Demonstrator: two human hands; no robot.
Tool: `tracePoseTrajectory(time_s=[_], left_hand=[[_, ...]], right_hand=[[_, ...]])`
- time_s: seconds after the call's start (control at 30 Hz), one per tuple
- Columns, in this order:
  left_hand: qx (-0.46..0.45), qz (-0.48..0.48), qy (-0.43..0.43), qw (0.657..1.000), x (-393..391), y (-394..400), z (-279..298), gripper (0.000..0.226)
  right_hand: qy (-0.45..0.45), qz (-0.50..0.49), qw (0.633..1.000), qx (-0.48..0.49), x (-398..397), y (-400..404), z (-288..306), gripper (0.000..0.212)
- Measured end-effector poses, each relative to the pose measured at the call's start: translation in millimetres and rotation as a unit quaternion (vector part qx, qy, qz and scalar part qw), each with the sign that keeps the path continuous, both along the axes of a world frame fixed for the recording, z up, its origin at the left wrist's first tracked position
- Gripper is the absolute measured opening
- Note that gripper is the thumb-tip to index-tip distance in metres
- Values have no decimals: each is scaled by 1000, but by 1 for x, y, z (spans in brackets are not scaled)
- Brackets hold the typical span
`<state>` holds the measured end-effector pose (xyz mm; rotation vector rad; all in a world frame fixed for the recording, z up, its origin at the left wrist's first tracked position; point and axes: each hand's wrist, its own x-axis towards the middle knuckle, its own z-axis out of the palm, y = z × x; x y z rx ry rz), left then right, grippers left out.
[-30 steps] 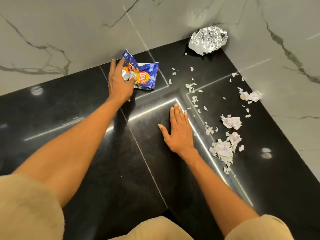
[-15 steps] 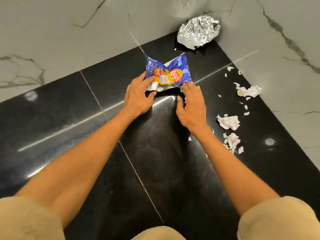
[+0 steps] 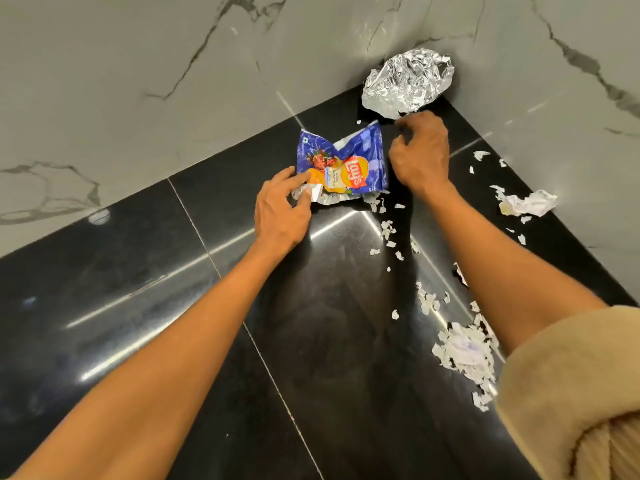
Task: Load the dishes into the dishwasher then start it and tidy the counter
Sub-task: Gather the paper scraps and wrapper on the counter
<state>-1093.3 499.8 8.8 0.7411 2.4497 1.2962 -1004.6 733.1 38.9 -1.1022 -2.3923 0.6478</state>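
A crumpled blue Lay's chip bag (image 3: pixel 346 161) lies on the black counter (image 3: pixel 156 289) near the back corner. My left hand (image 3: pixel 280 209) holds its lower left corner, thumb on the printed face and fingers on the silver edge. My right hand (image 3: pixel 419 154) hovers just right of the bag with its fingers curled, and nothing shows in them. A crumpled ball of foil (image 3: pixel 407 86) sits in the corner just beyond those fingers. No dishes or dishwasher are in view.
Torn paper scraps (image 3: pixel 464 351) are heaped at the right and strewn toward the bag. A crumpled paper wad (image 3: pixel 526 204) lies by the right wall. Marble walls (image 3: pixel 138 81) close the counter at the back and right.
My right hand has lifted off the counter in front of the bag and moved up to its right side, curling its fingers below the foil. My left hand still holds the bag's corner.
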Motion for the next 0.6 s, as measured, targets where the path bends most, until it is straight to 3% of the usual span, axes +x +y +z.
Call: tracePoseTrajectory(time_s=[0.13,0.3,0.47,0.6], left_hand=[[41,20,-19,999,-7,15,6,34],[31,29,-61,997,-12,27,20,20],[31,46,-79,995,-13,24,26,15],[32,63,-73,995,-12,18,23,20]], right_hand=[[-145,80,985,-52,-20,21,4,64],[-254,155,954,-30,-41,31,0,56],[-252,147,956,5,-47,33,-3,41],[-175,132,974,63,-33,22,-5,28]])
